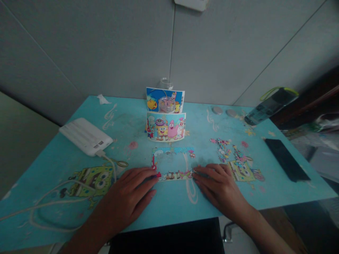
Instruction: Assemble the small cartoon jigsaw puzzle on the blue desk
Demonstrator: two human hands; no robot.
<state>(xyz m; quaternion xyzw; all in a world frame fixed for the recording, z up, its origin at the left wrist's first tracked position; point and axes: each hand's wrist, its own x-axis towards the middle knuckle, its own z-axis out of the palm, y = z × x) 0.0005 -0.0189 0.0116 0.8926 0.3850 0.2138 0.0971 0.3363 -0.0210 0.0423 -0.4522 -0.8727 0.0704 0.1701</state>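
Two hands [128, 190]; puzzle border [173, 176] between them; fingertips [195, 170] at lower corners

No text legible; barcode-like stripes [182, 101] on rear picture card [152, 95] unreadable.

The left hand [134, 188] is bare, with slender fingers [143, 173] and a slim thumb [145, 202], and its left forearm [97, 222] is uncovered too. The right hand [218, 185] is likewise bare, its right forearm [255, 223] uncovered down to the lower edge. The fingernails [154, 192] look short, though dimness and blur leave that uncertain.
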